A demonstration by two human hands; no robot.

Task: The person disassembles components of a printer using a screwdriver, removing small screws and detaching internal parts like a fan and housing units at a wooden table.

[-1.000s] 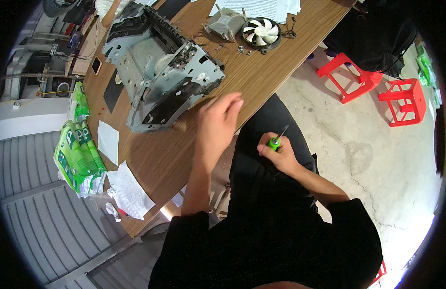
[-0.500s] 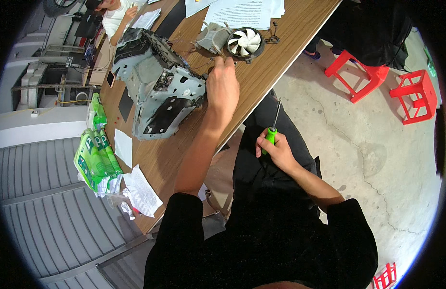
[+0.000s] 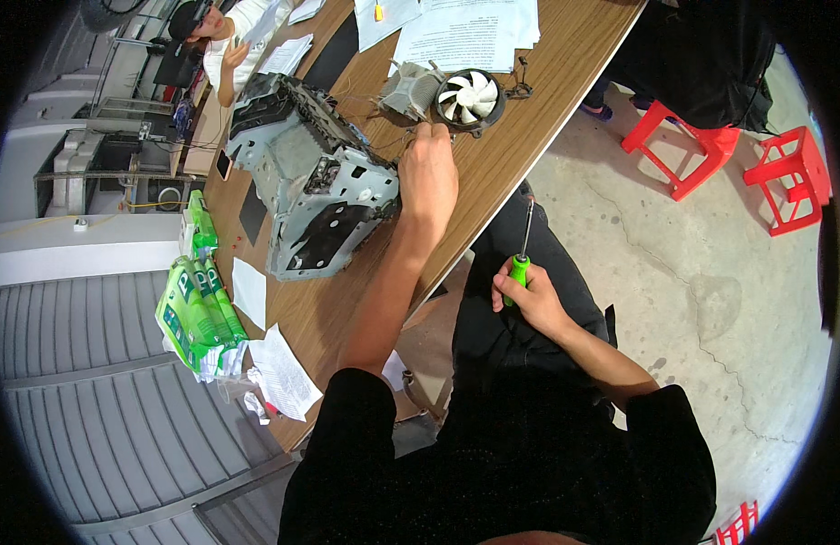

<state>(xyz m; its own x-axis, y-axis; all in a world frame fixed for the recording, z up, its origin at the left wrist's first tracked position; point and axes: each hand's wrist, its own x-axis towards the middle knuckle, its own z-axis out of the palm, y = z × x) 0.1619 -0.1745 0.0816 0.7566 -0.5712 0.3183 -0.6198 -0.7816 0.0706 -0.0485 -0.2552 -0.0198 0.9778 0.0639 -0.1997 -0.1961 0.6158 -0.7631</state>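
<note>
My left hand (image 3: 429,177) is over the wooden table, its fingers bent together and their tips at the near edge of a round black fan (image 3: 449,111) with white blades. What those fingers hold, if anything, is hidden. Beside the fan lies a grey finned metal block (image 3: 411,91) resembling a heat sink, with thin wires around it. To the left of my wrist stands a large grey metal machine chassis (image 3: 297,177) with black parts. Closed around the green handle of a screwdriver (image 3: 520,271), my right hand (image 3: 536,298) is over my thigh, the shaft pointing up.
Printed sheets (image 3: 456,36) lie across the table (image 3: 529,118) beyond the fan. Green packages (image 3: 197,309) and loose papers (image 3: 279,372) sit along its left end. A person in white (image 3: 243,36) is at the far left. Red stools (image 3: 683,150) stand on the floor at right.
The whole view has shifted slightly, so the scene appears a little lower and further right. The person at far left has raised their head. Both my hands keep nearly the same pose.
</note>
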